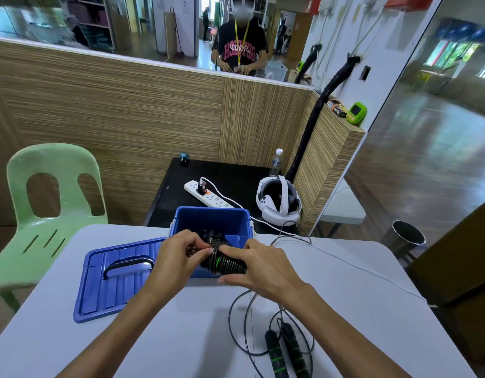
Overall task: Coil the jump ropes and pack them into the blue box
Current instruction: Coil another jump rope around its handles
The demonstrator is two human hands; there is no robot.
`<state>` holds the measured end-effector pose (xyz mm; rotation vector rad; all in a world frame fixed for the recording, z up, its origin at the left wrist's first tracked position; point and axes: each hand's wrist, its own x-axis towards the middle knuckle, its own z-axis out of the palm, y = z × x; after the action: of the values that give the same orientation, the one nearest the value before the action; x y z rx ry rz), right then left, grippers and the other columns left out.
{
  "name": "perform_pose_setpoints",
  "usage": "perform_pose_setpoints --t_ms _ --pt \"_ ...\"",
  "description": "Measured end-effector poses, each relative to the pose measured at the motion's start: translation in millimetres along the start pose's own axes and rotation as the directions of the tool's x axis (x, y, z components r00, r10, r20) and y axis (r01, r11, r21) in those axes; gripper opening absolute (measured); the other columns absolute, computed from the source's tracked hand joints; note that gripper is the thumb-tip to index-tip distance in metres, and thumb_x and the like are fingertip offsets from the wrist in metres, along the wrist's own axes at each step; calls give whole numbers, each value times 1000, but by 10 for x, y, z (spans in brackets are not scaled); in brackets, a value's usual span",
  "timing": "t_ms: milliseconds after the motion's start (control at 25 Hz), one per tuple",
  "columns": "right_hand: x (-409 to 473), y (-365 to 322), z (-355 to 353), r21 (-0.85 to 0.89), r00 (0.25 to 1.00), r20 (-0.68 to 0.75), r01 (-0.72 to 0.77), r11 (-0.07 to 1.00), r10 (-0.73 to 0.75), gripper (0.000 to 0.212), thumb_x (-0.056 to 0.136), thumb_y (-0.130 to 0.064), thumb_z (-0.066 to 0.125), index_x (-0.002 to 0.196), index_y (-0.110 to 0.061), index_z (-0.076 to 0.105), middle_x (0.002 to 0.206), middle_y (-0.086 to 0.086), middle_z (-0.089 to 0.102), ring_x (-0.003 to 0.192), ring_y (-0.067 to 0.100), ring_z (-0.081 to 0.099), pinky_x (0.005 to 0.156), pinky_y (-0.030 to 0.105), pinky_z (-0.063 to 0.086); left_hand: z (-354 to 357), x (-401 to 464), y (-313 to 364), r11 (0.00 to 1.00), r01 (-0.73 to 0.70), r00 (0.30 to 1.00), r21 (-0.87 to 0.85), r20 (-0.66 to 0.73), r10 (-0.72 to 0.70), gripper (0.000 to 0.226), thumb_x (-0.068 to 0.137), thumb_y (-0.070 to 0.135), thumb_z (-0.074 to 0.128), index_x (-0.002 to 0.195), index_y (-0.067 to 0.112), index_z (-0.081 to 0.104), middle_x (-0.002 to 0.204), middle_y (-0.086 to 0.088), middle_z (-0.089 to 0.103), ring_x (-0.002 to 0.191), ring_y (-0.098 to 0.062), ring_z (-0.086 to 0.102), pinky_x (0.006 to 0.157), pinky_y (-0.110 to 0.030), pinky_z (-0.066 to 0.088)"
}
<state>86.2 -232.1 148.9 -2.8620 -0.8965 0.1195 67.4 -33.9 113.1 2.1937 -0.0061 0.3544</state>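
Both hands hold a coiled black jump rope with green bands point(225, 263) over the near rim of the open blue box point(213, 219). My left hand point(181, 253) pinches the coil's left end. Around its right end curl the fingers of my right hand point(259, 264). Dark coiled rope lies inside the box behind the hands. A second jump rope point(283, 350), uncoiled, lies on the white table point(358, 309) near my right forearm, its two black handles side by side and its cord looping loosely.
The blue box lid point(118, 276) lies flat left of the box. A green plastic chair point(53, 203) stands at the left. Behind the box are a power strip point(208, 197), a white headset point(278, 201) and a water bottle point(276, 162) on a black table. A thin white cable crosses the table's right side.
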Motion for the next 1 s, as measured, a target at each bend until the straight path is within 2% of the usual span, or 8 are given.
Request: perform_pose_setpoints --t_ms 200,440,560,720,800,880,1000 --pt "-34 24 58 -1 1000 13 -20 1000 20 60 83 -72 54 136 -50 38 103 0 52 91 21 54 74 33 44 70 -30 -82 998 30 994 -58 111 -24 8 83 18 73 76 21 70 82 6 62 78 -5 59 65 -13 43" --pt "-64 75 58 25 998 -21 -58 998 59 55 83 -68 58 133 -48 45 102 -1 56 93 19 54 75 33 45 94 -44 -21 997 -25 957 -77 285 46 11 93 19 61 97 22 71 99 10 57 93 -4 58 76 -18 48" --pt "-84 63 38 55 996 -63 -60 997 63 50 84 -63 60 130 -44 48 99 -1 57 89 19 54 74 33 47 141 -72 10 995 4 970 -99 243 20 13 88 30 67 99 25 71 104 11 54 98 -7 57 77 -22 50" --pt "-95 58 50 22 997 -65 -47 999 49 50 85 -62 60 130 -43 49 102 -2 58 90 18 54 70 30 41 198 -116 40 990 41 980 -132 199 -14 9 85 28 71 92 32 69 99 9 55 95 -10 57 76 -24 49" --pt "-91 57 69 24 996 -63 -58 998 60 49 85 -60 60 130 -43 48 102 -1 57 91 19 54 70 30 41 226 -102 89 994 68 983 -84 177 -52 5 87 24 69 91 28 69 97 8 55 91 -9 57 72 -18 46" --pt "-84 33 101 45 995 -64 -73 996 76 48 85 -57 60 130 -45 47 101 0 57 90 21 55 72 32 44 264 -80 169 997 74 992 15 99 -75 2 87 21 68 86 20 68 93 7 52 86 -8 54 67 -13 42" --pt "-41 10 142 51 992 -84 -90 995 94 51 84 -55 58 132 -48 42 99 1 56 87 23 57 73 33 48 325 -71 248 990 87 996 111 -32 -84 6 87 19 65 82 16 64 88 7 47 85 -11 51 68 -16 42"
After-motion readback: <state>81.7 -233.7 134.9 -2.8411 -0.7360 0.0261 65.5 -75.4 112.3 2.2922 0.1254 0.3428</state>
